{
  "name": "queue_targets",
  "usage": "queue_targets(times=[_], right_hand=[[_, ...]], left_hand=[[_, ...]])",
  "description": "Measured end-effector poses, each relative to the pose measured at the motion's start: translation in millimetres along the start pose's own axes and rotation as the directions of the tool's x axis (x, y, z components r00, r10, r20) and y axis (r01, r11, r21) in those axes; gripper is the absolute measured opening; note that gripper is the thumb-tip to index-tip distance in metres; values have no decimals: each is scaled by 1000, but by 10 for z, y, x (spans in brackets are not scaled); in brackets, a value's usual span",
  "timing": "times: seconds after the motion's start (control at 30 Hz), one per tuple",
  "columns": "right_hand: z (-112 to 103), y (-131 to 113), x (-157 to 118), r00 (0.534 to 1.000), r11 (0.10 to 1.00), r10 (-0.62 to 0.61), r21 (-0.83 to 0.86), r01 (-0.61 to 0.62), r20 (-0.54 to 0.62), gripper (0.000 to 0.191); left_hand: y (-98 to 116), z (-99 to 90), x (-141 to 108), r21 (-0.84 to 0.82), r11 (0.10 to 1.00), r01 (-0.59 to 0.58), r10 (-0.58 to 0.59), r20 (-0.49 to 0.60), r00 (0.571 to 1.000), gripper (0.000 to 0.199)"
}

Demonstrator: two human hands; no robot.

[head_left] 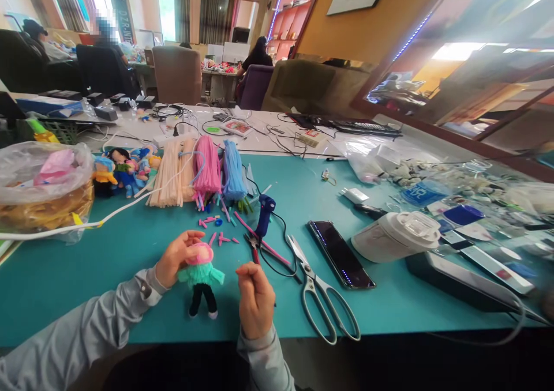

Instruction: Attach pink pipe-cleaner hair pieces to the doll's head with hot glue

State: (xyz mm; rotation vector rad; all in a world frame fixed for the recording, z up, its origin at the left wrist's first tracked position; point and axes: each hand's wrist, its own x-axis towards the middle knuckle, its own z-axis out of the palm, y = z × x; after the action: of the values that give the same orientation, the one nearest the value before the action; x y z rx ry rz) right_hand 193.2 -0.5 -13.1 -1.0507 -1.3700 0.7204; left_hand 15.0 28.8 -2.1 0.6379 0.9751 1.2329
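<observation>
My left hand (171, 259) is closed around the head of a small fuzzy doll (201, 275) with pink hair, a mint-green top and black legs. The doll hangs or stands upright just above the green mat (142, 299); which of these, I cannot tell. To its right, my right hand (256, 300) is closed with thumb and fingertips together; anything between them is too small to make out. Beyond the hands lie short pink pipe cleaner pieces (223, 239). A dark blue glue gun (265, 213) stands behind red-handled pliers (254, 250), near my right hand.
Pipe cleaner bundles in peach (172, 175), pink (208, 166) and blue (234, 172) lie at the back, beside several finished dolls (125, 172). Scissors (319, 301), a phone (341, 255) and a white lidded cup (392, 238) are on the right. A white cable (142, 194) crosses the left side.
</observation>
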Motion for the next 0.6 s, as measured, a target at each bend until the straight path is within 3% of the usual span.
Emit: queue_targets(times=[0.13,0.33,0.6], right_hand=[[-8,12,-27,999,999,41,4,-41,6,19],[6,-39,2,998,1000,-9,-6,9,65,19],[-25,-38,31,981,986,-168,5,170,-95,14]], left_hand=[[-2,-1,2,-11,1000,6,-6,4,1000,50],[24,7,-3,-6,1000,-11,11,-10,1000,50],[66,6,20,-47,995,-83,80,-69,994,50]])
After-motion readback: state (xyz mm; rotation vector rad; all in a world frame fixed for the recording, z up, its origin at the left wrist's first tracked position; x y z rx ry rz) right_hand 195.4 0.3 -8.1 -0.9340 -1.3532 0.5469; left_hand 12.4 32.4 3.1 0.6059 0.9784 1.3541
